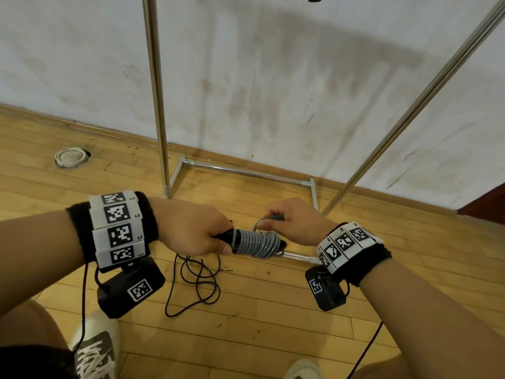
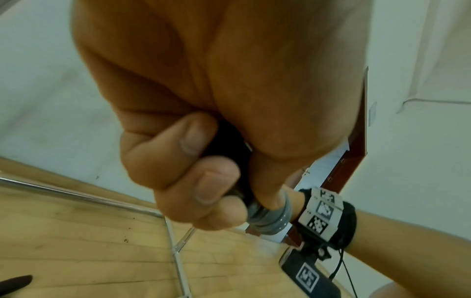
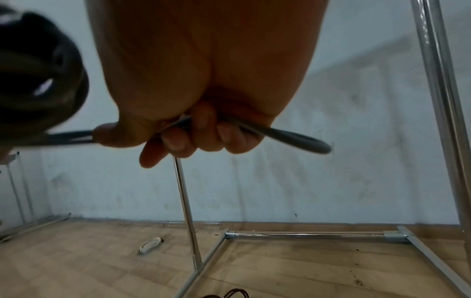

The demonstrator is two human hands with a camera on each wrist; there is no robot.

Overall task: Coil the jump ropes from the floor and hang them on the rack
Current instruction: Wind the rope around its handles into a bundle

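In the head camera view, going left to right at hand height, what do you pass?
Left hand gripping the black handle → grey rope coil wound around it → right hand holding the rope's loose end.

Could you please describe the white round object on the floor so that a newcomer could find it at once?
Start at the rack by the wall and look left of its left upright. On the wooden floor, near the skirting, lies a white ring. It is the only round, pale thing there; the thin dark rope sprawls loosely nearer the person.

Rack (image 1: 155, 105) top cut off, black handles (image 1: 224, 237) mostly hidden in left hand (image 1: 191, 228)
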